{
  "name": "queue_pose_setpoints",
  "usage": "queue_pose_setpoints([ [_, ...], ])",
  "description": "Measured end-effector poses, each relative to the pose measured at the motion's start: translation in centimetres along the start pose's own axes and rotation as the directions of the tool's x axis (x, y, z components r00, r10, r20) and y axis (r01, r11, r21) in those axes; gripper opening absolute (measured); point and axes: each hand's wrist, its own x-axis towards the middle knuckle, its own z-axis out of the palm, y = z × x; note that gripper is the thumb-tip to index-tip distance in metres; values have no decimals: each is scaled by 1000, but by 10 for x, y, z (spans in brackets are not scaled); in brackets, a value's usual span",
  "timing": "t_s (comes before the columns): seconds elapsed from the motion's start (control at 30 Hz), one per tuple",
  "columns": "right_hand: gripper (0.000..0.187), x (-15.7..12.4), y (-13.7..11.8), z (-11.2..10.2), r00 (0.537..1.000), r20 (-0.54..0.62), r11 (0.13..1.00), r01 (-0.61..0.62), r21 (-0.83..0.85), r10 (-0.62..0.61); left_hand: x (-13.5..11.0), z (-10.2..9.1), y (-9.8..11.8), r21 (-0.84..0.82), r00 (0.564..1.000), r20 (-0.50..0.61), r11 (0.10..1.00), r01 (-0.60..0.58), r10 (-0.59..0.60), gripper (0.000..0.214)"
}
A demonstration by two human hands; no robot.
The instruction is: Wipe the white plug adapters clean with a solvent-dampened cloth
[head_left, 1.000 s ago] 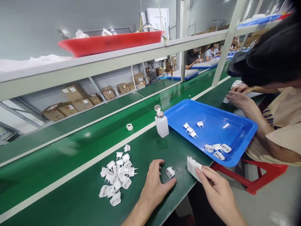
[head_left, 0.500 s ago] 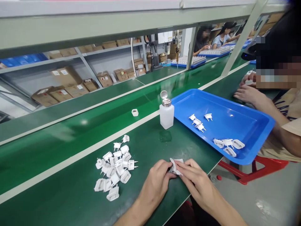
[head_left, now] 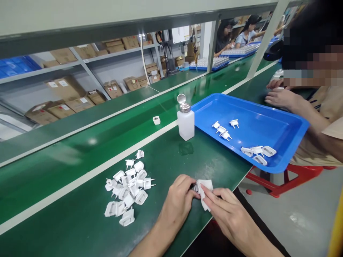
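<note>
L hand [head_left: 177, 197] & R hand [head_left: 230, 214]: fingers pressed together, pinching white wipe [head_left: 205, 193] around white plug [head_left: 195, 187], mostly hidden, lower centre, over green bench [head_left: 80, 214]. Loose plugs [head_left: 128, 189] just left; blue tray [head_left: 241, 100] right.

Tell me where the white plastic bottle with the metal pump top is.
In the head view, the white plastic bottle with the metal pump top stands on the green bench, right beside the blue tray's left corner, up and right of the white plug pile.

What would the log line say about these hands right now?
left hand: grips white plug | right hand: presses white cloth on it | nearby: plug pile | dispenser bottle
</note>
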Motion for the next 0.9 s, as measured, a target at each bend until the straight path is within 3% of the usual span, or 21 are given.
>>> queue_pose_setpoints([
  [0.13,65,-9,0,-6,999,-18,999,33,-27,-34,3,-4,2,-2,999,-4,999,47,-47,23],
  [0.2,54,-11,5,-14,991,-106,994,-79,75,87,4,-5,2,-13,996,-17,996,85,-85,15],
  [0.23,47,-12,8,-17,965,-175,976,-173,135,195,4,-6,3,-23,994,-18,994,111,-112,13],
  [0.3,36,-14,14,-24,849,-292,892,-377,250,441,4,-7,3,-46,984,-13,984,175,-176,20],
  [0.37,34,-14,17,-30,725,-324,790,-516,331,608,5,-9,5,-55,974,-11,973,225,-226,36],
  [0.4,34,-12,16,-33,698,-309,759,-546,354,646,5,-10,6,-51,972,-11,971,234,-235,44],
  [0.47,36,-4,14,-37,713,-262,750,-549,369,651,5,-11,11,-17,977,0,977,213,-213,55],
  [0.53,34,6,11,-42,765,-213,776,-516,363,608,4,-11,15,34,987,15,987,156,-157,56],
  [0.6,32,17,10,-46,800,-177,792,-487,369,574,2,-10,18,80,995,13,992,96,-97,42],
  [0.67,29,26,11,-49,802,-174,786,-475,396,572,0,-9,18,70,996,-13,994,87,-86,26],
  [0.77,29,36,9,-47,772,-195,751,-473,461,605,2,-10,13,-222,968,-58,948,227,-245,29],
  [0.83,36,42,3,-39,745,-206,722,-475,504,634,4,-12,9,-487,934,-55,826,283,-352,38],
  [0.9,44,48,-9,-26,724,-178,661,-464,590,666,6,-14,7,-646,922,-39,714,271,-385,42],
])
